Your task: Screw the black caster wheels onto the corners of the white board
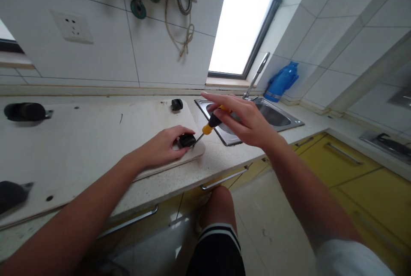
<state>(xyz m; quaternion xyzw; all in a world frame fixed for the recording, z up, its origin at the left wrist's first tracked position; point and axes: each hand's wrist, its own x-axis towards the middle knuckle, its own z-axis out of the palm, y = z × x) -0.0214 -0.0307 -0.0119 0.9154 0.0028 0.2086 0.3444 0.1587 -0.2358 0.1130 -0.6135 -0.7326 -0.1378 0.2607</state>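
Observation:
A long pale board (96, 139) with rounded corners lies flat on the countertop. My left hand (167, 145) rests on its right end, thumb and fingers closed around a small black plastic fitting (187, 140) near the corner. Between the fingers of my right hand (242, 120) is a screwdriver (210, 125) with a black and yellow handle. Its shaft slants down to the left, the tip meeting the base of that fitting; the screw itself is too small to make out. A matching black fitting (177, 105) sits at the board's far right corner.
Black wheel-like parts (25, 112) stick up at the board's left end. To the right are a steel sink (272, 113) with a faucet (257, 75) and a blue thermos (281, 81). Hoses hang on the tiled wall. Yellow cabinets (343, 156) line the counter's front.

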